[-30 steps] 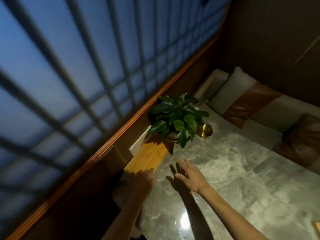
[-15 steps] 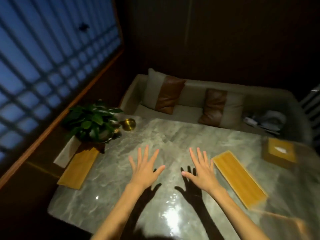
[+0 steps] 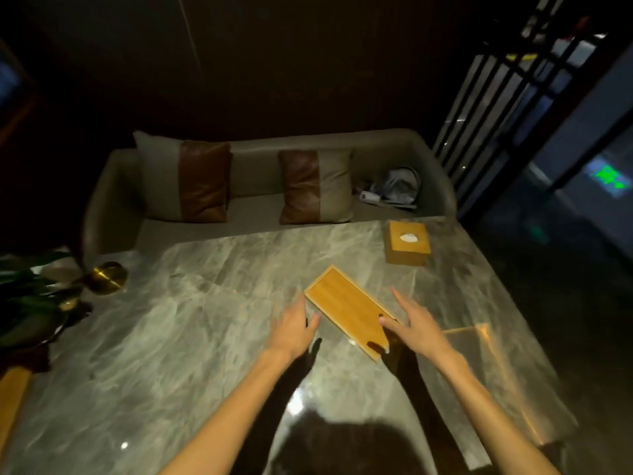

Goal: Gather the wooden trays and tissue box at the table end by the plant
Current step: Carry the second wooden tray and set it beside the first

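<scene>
A person's two bare hands are framing a wooden tray (image 3: 346,308) that is lying flat and diagonally on the marble table (image 3: 191,323), its far corner pointing toward the sofa. The left hand (image 3: 294,329) is sitting at the tray's left long edge with fingers extended and thumb spread toward the wood; it is open, and whether it is touching the tray cannot be told. The right hand (image 3: 412,329) is reaching along the opposite long edge, fingers stretched forward and thumb lying over the tray's near right portion; it too is open rather than closed on anything, and a firm grip is not showing. A second tray (image 3: 479,341) is appearing blurred just to the right of the right forearm, near the table's right edge. The wooden tissue box (image 3: 407,243), with white tissue showing in its top slot, is standing upright near the far right corner of the table, well apart from both hands. At the left end, the plant (image 3: 24,296) is spreading dark leaves beside a round brass object (image 3: 104,277), and the end of a third tray (image 3: 12,402) is showing at the left border below the plant. Behind the table, a sofa (image 3: 253,173) is carrying two cushions.
</scene>
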